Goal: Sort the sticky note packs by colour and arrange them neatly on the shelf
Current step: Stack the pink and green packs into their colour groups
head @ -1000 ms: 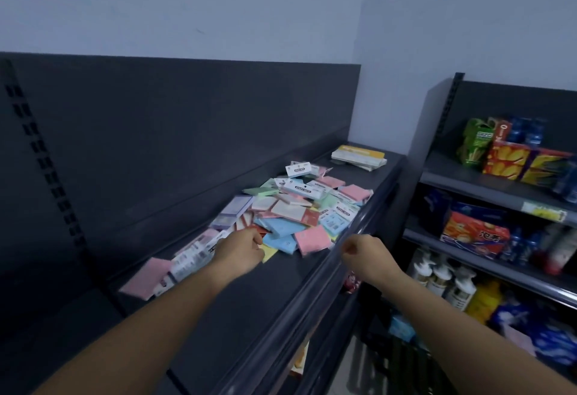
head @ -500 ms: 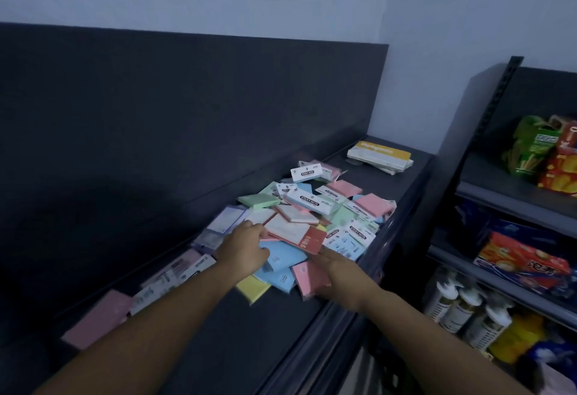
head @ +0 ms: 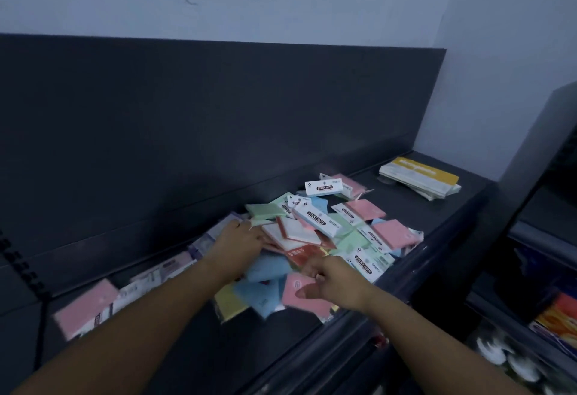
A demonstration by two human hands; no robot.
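- Dark grey shelf (head: 406, 204), tall back panel (head: 218, 129), pale wall above; bare deck front-left.
- Goods rack (head: 559, 323) crowds the right corner.
- Sticky note packs (head: 318, 223) heaped mid-shelf, colours mixed, reaching the front lip.
- Yellow-topped stack (head: 418, 181) far right, apart.
- Left hand (head: 240, 241) flat, palm down on heap.
- Right hand (head: 334, 285) curled, thumb on pink pack (head: 304, 302); grip blurred, cannot tell.

Left hand (head: 240, 243) and right hand (head: 334, 282) outstretched

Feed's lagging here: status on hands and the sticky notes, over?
Left hand flat on the mixed pile. Right hand on a pink pack, grip blurred. Colours jumbled; nothing blocking.
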